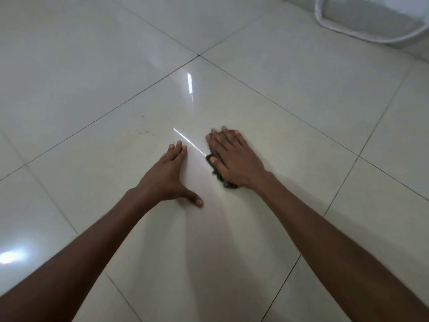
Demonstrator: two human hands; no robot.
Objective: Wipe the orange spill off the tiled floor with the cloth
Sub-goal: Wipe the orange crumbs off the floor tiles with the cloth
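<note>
My right hand point(232, 156) lies flat on a dark cloth point(219, 176), pressing it onto the glossy cream tiled floor point(290, 94). Most of the cloth is hidden under the palm; only its left and near edges show. My left hand point(168, 176) rests flat on the floor beside it, fingers straight and thumb spread. Faint orange specks of the spill point(144, 132) dot the tile to the left of and beyond my left hand, apart from the cloth.
A white fabric-like object with a rolled edge point(362, 22) sits at the far right corner. Dark grout lines cross the floor around the tile under my hands. Bright light reflections lie on the tile.
</note>
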